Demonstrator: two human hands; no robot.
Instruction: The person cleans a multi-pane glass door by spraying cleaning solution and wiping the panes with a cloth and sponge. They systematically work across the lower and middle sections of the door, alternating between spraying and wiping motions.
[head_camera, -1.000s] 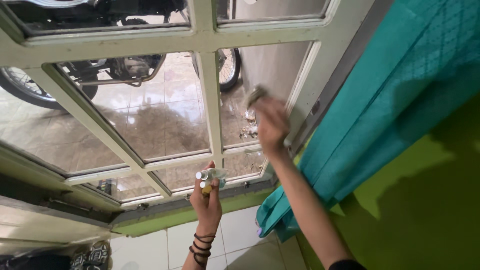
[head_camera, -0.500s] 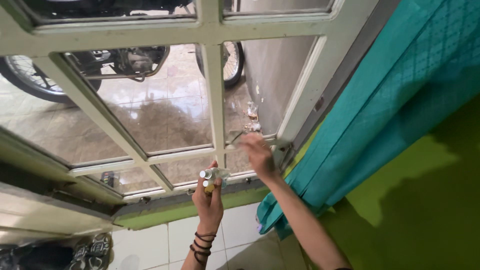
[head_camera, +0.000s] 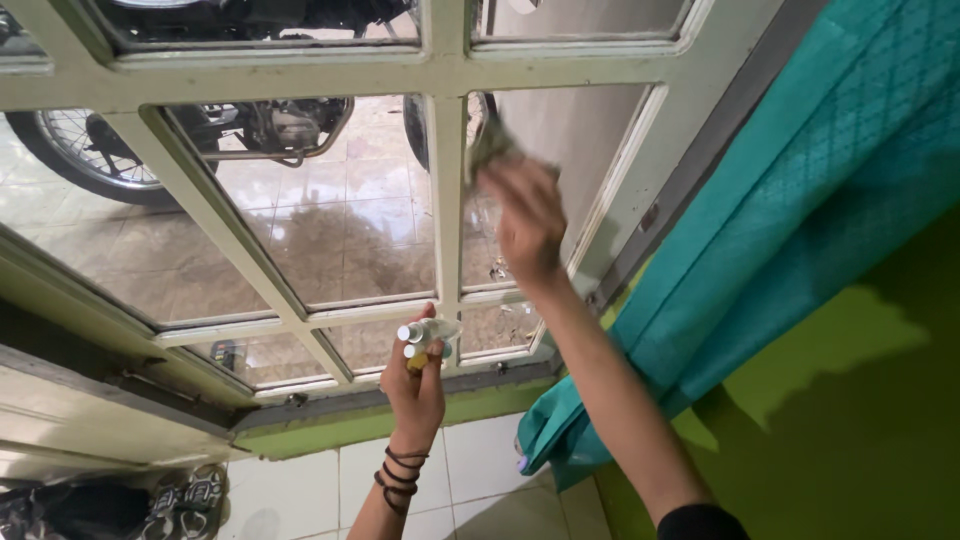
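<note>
Since half a second ago: right hand (head_camera: 527, 222) up from the lower rail of the right-hand pane to the upper part of that glass; motion-blurred. Fingers closed around a crumpled grey-green cloth (head_camera: 489, 146), pressed flat against the glass, bulk of cloth sticking out above the fingertips toward the top rail. Forearm running down and right to a dark sleeve at the bottom edge.

Left hand (head_camera: 416, 385) unmoved, lower and nearer the middle. Fist clamped on a small spray bottle (head_camera: 422, 338); long axis roughly upright along the line of the forearm, head tilted toward the window, pale caps facing left, trigger part to the right. Dark cords around the wrist.

Surroundings: white-framed window (head_camera: 440, 70) with thick mullions, one upright bar just left of the cloth. Motorcycle (head_camera: 200, 125) on wet tiles beyond the glass. Teal curtain (head_camera: 760, 210) hanging just right of the frame, close beside the right forearm. Green wall (head_camera: 850, 430) further right. Sandals (head_camera: 185, 497) on white floor tiles, bottom left.
</note>
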